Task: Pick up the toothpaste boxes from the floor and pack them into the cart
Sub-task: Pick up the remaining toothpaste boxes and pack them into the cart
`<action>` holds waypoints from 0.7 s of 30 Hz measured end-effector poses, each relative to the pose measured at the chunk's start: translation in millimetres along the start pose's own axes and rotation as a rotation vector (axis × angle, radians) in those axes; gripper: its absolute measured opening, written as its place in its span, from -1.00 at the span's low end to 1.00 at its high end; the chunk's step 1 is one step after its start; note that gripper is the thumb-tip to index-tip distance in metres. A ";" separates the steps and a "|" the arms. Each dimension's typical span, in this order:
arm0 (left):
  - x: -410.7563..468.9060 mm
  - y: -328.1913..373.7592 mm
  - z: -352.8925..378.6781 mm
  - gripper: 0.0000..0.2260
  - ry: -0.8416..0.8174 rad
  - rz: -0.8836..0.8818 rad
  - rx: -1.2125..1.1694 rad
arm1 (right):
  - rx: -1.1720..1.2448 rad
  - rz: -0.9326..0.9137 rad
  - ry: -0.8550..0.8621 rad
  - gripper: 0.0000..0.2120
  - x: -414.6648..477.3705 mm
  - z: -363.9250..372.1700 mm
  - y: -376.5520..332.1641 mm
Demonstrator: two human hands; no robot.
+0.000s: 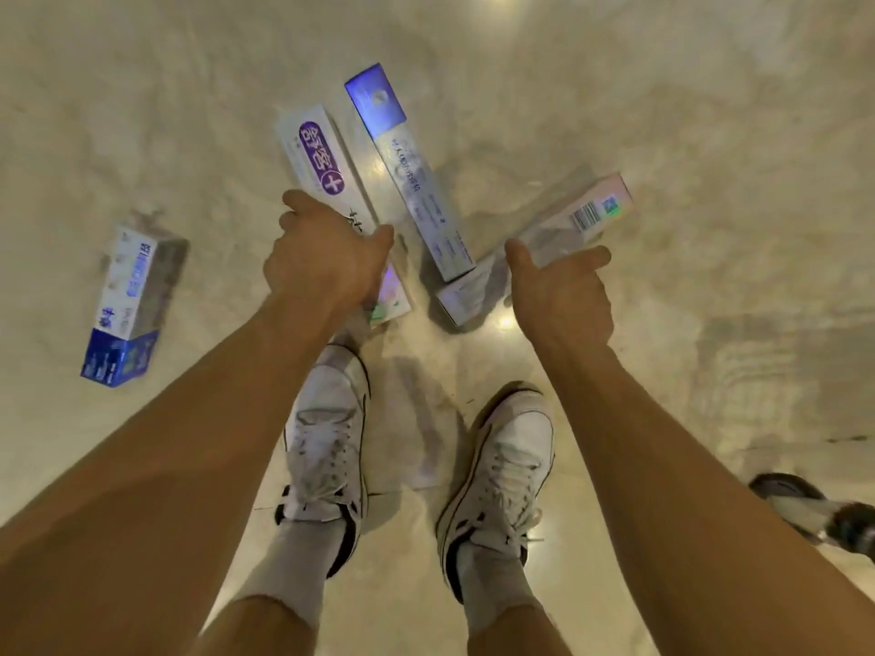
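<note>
Four toothpaste boxes on a pale marble floor [663, 111]. The left hand [326, 258] is closed around the purple-logo box [322, 163]; the right hand [558, 295], thumb and fingers spread, grips the barcode box [587, 215]. A blue-ended box [407, 168] lies between them, and a blue-and-white box [128, 305] lies far left.

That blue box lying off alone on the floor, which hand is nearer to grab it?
Left. The blue box lies out to the left, nearer the left hand, though that hand already grips the purple box. The right hand is farther off.
</note>
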State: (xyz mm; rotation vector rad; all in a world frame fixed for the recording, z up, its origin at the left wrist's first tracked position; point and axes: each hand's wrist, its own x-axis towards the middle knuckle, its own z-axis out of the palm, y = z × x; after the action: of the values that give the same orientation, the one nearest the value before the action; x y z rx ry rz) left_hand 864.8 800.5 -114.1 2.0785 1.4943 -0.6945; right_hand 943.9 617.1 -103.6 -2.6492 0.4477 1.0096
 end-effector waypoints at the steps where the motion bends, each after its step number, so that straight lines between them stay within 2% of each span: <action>1: 6.0 1.1 9.4 -0.13 0.018 -0.008 0.001 | 0.028 0.018 -0.001 -0.09 9.0 8.4 -0.2; 4: 19.5 1.7 30.5 -0.08 0.062 0.004 -0.024 | 0.098 0.045 0.021 -0.06 27.1 26.8 -4.6; 9: 23.8 -2.7 31.9 -0.12 0.094 0.032 -0.008 | 0.161 -0.019 0.080 -0.38 36.3 32.5 -6.0; 11: 15.3 -4.2 17.1 -0.15 0.098 0.052 0.037 | 0.119 -0.077 0.081 -0.41 27.9 17.7 -7.1; 15: -21.3 -2.7 -38.2 -0.18 0.163 0.128 0.090 | 0.027 -0.207 0.097 -0.42 -12.4 -43.5 -14.8; 21: -129.9 51.0 -176.2 -0.34 0.236 0.403 0.137 | -0.024 -0.354 0.123 -0.50 -110.3 -188.7 -57.7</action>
State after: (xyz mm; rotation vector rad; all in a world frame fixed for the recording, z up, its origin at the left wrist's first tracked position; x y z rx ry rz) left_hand 899.4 807.7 107.9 2.5377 1.1074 -0.4158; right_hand 999.8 623.7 115.3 -2.6897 -0.0145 0.7498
